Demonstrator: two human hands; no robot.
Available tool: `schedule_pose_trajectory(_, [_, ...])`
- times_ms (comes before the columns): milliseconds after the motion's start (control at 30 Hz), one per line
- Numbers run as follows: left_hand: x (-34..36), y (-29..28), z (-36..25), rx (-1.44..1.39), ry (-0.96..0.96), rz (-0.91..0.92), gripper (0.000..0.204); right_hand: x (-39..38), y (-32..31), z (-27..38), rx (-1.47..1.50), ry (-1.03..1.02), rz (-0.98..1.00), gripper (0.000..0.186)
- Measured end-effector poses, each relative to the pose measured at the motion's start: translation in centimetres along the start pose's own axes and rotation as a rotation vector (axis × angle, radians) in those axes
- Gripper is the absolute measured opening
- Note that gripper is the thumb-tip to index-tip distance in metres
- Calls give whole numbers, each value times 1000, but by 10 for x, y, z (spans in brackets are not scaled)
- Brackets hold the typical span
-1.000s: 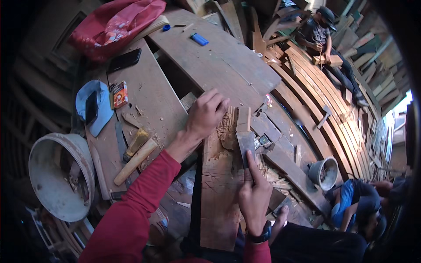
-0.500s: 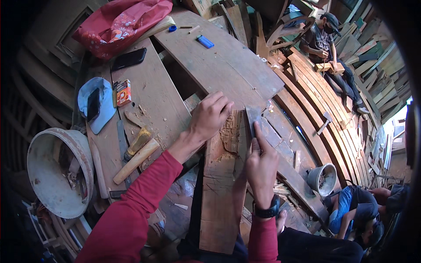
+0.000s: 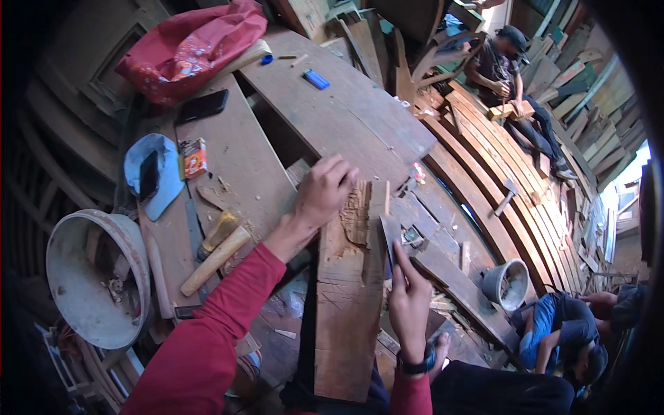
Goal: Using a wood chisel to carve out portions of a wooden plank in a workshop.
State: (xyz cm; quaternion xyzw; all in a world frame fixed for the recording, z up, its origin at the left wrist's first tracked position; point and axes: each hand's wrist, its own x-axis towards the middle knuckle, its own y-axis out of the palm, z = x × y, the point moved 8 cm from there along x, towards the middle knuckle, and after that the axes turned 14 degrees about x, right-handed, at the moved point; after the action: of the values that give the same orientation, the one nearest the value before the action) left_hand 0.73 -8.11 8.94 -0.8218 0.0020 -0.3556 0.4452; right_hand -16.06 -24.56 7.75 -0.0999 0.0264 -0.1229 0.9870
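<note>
The right hand [image 3: 409,304] has its fingers wrapped about the near end of a flat, straight-sided grey metal blade [image 3: 391,238], the index finger laid forward along it; any handle is hidden in the palm. The blade lies along the right edge of a long reddish-brown wooden board [image 3: 346,339], though whether it touches that edge I cannot tell. The left hand [image 3: 319,197] is at the board's far left corner with its fingers curled; whether they clasp the wood or only press on it is hidden.

The board runs away from the person's lap, with a rough, chipped recess [image 3: 355,214] in its far part and thin dark lines across its face nearer in. From this, the step in hand looks like paring the right edge beside the recess. The next move seems to call for a firm left hand, the blade kept flat to the edge, and light, controlled strokes that stop short of the left fingers.

Beyond, to the left on the brown wooden table [image 3: 360,117], lie a yellow-handled tool [image 3: 220,232] and a pale rounded wooden stick [image 3: 216,263], near a wide whitish bucket [image 3: 138,259] holding scraps. To the right stands a smaller grey bucket [image 3: 492,280]; farther off, a co-worker [image 3: 501,69] sits by long curved timbers [image 3: 487,149]
</note>
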Motion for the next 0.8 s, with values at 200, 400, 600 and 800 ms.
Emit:
schedule_pose_trajectory(200, [-4,2,16,69,-52,-38,16,-73,-35,-50,32,333,5,36])
schedule_pose_trajectory(400, [0,23,-10,-34,1,23,20,-138,-72,-59,-48,269,67,51])
schedule_pose_trajectory(600, [-10,3,33,74,-13,88,25,-167,-38,-65,87,430,293,62])
schedule_pose_trajectory(800, [-3,29,-24,82,19,115,24,-195,-72,-76,142,305,103,62])
